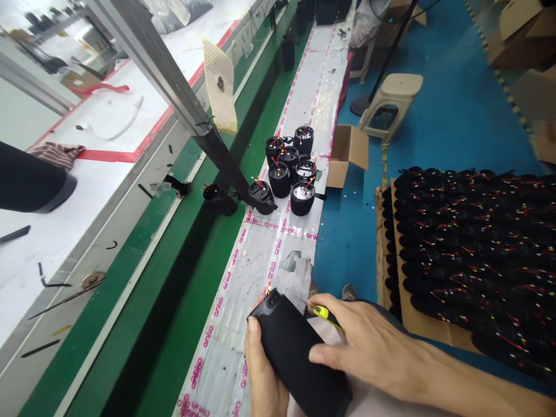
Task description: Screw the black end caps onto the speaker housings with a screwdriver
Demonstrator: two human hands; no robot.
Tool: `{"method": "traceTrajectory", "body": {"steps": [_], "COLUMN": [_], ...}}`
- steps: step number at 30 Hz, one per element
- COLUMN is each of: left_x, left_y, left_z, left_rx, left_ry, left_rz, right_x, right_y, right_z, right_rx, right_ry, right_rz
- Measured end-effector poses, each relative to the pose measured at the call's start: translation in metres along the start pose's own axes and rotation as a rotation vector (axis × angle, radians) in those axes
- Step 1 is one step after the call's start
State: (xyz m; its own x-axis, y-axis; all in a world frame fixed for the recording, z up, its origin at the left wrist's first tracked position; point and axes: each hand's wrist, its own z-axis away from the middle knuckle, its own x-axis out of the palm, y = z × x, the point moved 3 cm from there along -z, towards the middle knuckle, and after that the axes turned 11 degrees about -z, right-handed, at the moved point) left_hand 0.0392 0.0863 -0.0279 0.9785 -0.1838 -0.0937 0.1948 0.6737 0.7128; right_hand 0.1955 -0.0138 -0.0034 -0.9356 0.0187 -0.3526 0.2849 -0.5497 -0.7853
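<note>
Over the taped bench (256, 272) beside blue flooring (354, 231), the left fingers (255, 333) wrap the black cylinder (299, 353), while the right fingers (341, 315) grip a yellow-and-black tool (324, 313) and touch its side.

Open cylinders (279, 180) clustered on a taped bench strip (256, 272), open carton (347, 156) right of them, stool (397, 95) behind the carton, packed rows of cylinders (478, 249) on cardboard at far right

Factory assembly floor: green conveyor belt (163, 341); beside it, workbench (104, 179); to its right, massed wired black units (478, 255).
</note>
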Motion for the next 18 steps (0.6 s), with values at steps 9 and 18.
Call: {"method": "traceTrajectory", "body": {"steps": [9,18], "left_x": [0.011,0.022], "left_y": [0.003,-0.007], "left_z": [0.002,0.004], "left_rx": [-0.177,0.080], "left_ry": [-0.077,-0.279], "left_rz": [0.400,0.388], "right_x": [0.007,0.029], "right_y": [0.024,0.042], "right_z": [-0.028,-0.023], "right_rx": [0.109,0.235], "right_ry": [-0.250,-0.325], "right_rz": [-1.108,-1.519]}}
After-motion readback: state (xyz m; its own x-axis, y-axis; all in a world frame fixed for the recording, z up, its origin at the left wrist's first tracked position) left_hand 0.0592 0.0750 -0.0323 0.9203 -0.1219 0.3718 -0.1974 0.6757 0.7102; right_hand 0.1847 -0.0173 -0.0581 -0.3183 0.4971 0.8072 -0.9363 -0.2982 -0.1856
